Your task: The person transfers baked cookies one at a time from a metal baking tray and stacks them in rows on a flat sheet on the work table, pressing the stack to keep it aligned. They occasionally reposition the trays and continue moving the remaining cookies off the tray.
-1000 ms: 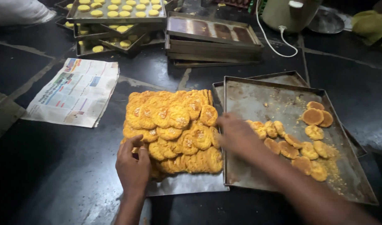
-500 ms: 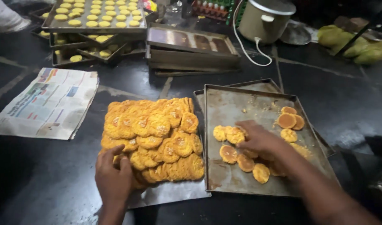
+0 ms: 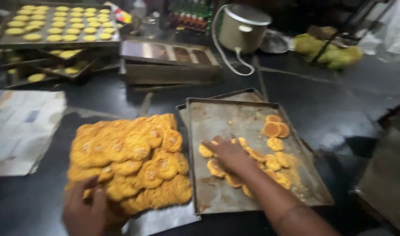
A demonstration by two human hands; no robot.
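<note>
A thick heap of baked orange-yellow cookies [image 3: 130,159] lies on a sheet in front of me. My left hand [image 3: 88,209] rests against the heap's near left edge, fingers curled on the cookies there. To the right lies a metal baking tray [image 3: 222,118] with several loose cookies [image 3: 270,159] and crumbs. My right hand [image 3: 228,154] lies flat, fingers spread, on top of a cluster of those cookies near the tray's middle. Two darker round cookies [image 3: 274,129] sit farther back on the tray.
A newspaper [image 3: 21,126] lies at the left. Stacked trays of pale unbaked rounds [image 3: 56,30] stand at the back left, empty metal trays [image 3: 169,61] behind the middle. A metal pot with a white cord [image 3: 243,28] and a green-yellow bundle [image 3: 329,50] are at the back right.
The camera has swung so the scene sits lower and further right. My right hand has slid toward the tray's left-middle over the loose cookies. My left hand stays at the heap's near edge.
</note>
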